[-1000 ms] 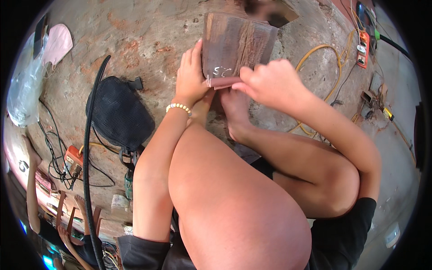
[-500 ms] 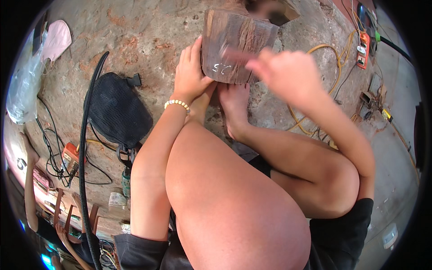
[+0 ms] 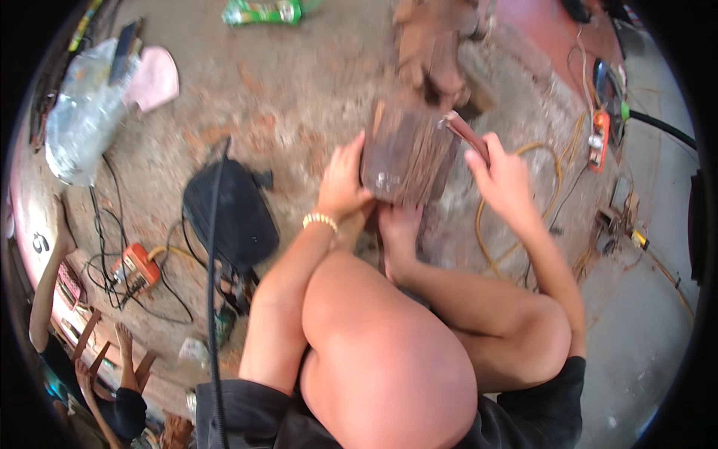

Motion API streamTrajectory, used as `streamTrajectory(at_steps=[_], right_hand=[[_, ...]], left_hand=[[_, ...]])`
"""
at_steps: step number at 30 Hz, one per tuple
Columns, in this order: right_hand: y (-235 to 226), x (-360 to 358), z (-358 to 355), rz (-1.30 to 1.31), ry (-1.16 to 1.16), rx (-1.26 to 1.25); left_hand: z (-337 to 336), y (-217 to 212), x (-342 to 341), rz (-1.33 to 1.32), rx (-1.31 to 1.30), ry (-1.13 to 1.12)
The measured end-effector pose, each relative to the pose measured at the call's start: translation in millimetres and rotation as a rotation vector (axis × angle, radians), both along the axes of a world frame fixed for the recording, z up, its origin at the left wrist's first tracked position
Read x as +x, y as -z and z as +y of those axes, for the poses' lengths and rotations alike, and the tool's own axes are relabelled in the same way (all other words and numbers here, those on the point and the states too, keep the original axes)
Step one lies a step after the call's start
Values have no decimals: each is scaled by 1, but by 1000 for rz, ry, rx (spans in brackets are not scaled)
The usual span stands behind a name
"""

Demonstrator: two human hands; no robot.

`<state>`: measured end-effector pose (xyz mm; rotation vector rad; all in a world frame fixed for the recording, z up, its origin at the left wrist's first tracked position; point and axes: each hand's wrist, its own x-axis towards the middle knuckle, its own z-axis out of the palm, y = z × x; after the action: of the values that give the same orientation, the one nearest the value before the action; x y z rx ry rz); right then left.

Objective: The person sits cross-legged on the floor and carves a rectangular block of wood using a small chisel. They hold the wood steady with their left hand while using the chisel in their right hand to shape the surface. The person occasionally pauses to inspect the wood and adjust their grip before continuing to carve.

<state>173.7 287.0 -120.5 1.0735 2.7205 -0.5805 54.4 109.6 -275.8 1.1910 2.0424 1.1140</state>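
Observation:
A dark brown wooden block [image 3: 407, 161] with rough, ridged grain and small white marks stands by my bare feet, tilted slightly. My left hand [image 3: 345, 178], with a beaded bracelet at its wrist, is pressed along the block's left side, thumb near the lower corner, steadying it. In my right hand [image 3: 505, 176] is a slim reddish-brown tool [image 3: 470, 136] with a pale, shiny tip; its exact kind is unclear. That tip lies at the block's upper right edge. Just beyond the block is a blurred brown carved wooden piece [image 3: 430, 49].
A black mesh bag [image 3: 230, 213] and an orange power strip [image 3: 137, 268] with tangled cables lie at left. Another orange strip [image 3: 598, 141] and yellow cord are at right. Clear plastic [image 3: 82, 120], a pink cloth-like item [image 3: 155, 77] and a green packet [image 3: 262, 11] lie farther off. Another person sits lower left.
My view has shifted, bringing the carved piece and green packet into sight. The right hand's tool has gone from over the block's face to its upper right edge. My left hand stays on the block.

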Motion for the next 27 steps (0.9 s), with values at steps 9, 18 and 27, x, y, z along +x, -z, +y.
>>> streamTrajectory(at_steps=[9,18,27], right_hand=[[-7,-28,35,348,-208,202],[16,-41,38,69,-302,195],[-2,-58,48,-3,-313,133]], left_hand=[[6,-13,6,20,-12,-84],[1,-8,-3,-232,60,-134],[1,-16,1,-164,41,-92]])
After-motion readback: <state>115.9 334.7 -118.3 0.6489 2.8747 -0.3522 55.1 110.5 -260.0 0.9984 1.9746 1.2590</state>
